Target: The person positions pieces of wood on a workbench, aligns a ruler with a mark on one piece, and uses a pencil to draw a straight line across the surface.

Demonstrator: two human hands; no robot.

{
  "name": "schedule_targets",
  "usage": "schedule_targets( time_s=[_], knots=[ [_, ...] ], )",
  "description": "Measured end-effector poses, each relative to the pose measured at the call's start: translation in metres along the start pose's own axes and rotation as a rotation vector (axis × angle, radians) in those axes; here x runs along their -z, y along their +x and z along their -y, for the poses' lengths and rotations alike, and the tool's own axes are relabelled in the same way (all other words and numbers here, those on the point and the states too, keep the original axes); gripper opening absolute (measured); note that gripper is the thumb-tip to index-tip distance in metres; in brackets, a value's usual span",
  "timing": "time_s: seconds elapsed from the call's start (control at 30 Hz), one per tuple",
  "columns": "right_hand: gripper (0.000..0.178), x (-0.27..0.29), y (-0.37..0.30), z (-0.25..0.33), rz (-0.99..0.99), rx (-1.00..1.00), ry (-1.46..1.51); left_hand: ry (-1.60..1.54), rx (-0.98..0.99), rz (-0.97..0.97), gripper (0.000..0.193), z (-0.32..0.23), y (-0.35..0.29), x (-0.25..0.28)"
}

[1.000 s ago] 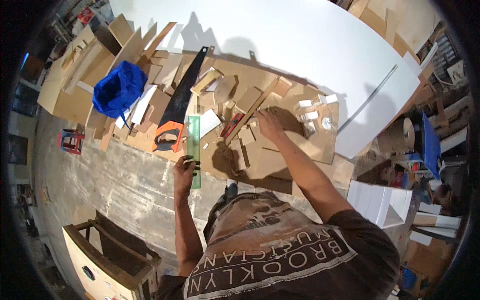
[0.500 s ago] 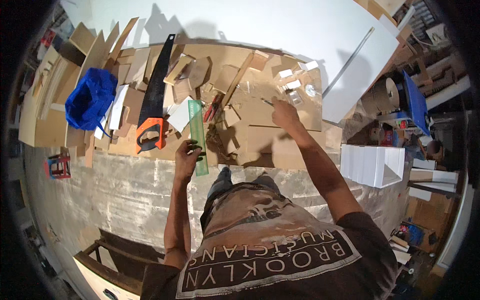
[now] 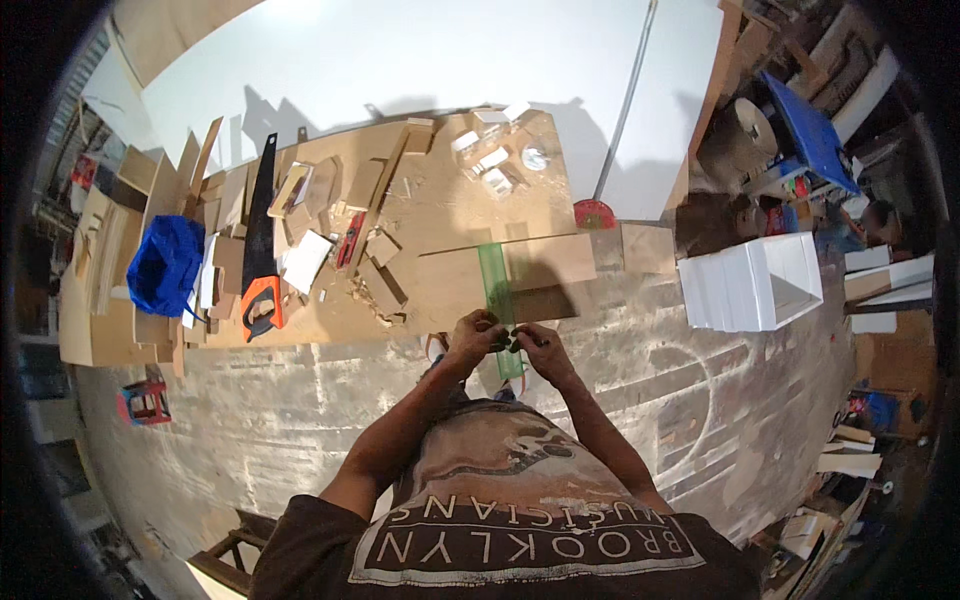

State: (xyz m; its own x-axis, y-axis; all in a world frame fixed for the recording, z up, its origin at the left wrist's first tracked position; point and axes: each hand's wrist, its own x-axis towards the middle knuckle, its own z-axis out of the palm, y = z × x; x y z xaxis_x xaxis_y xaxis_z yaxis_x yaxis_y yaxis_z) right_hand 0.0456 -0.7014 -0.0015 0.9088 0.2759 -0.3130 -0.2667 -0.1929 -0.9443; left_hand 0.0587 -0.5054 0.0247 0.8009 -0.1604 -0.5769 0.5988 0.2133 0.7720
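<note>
Honestly, the green ruler [image 3: 494, 272] could swing askew, since the left hand [image 3: 478, 338] pinches it near one end, though the right hand's [image 3: 546, 356] grip I can't tell.

The person wore a dark brown T-shirt [image 3: 430, 480] at six o'clock, its short sleeves [image 3: 305, 535] plain at seven and five. A faded tan picture [image 3: 500, 440] covered the front, with pale block letters in an outlined box [image 3: 530, 552] toward six.
</note>
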Motion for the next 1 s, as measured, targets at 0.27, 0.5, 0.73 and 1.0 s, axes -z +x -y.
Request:
schedule_targets(
  time_s=[0.27, 0.5, 0.73, 1.0],
  knots=[
    [0.024, 0.01, -0.002, -0.016, -0.104, -0.022, -0.157, 0.688, -0.039, -0.081, 0.028, 0.022, 0.033, -0.002],
    [0.02, 0.016, 0.009, -0.045, -0.448, 0.093, -0.508, 1.173, -0.565, -0.495, 0.033, -0.009, 0.057, 0.035],
    [0.024, 0.043, 0.049, 0.022, -0.189, 0.262, -1.003, 1.18, -0.634, -0.504, 0.041, -0.018, 0.044, 0.08],
    [0.034, 0.034, 0.139, 0.068, -0.011, 0.264, -1.386, 0.954, -0.52, -0.607, 0.051, -0.022, 0.05, 0.109]
  ],
)
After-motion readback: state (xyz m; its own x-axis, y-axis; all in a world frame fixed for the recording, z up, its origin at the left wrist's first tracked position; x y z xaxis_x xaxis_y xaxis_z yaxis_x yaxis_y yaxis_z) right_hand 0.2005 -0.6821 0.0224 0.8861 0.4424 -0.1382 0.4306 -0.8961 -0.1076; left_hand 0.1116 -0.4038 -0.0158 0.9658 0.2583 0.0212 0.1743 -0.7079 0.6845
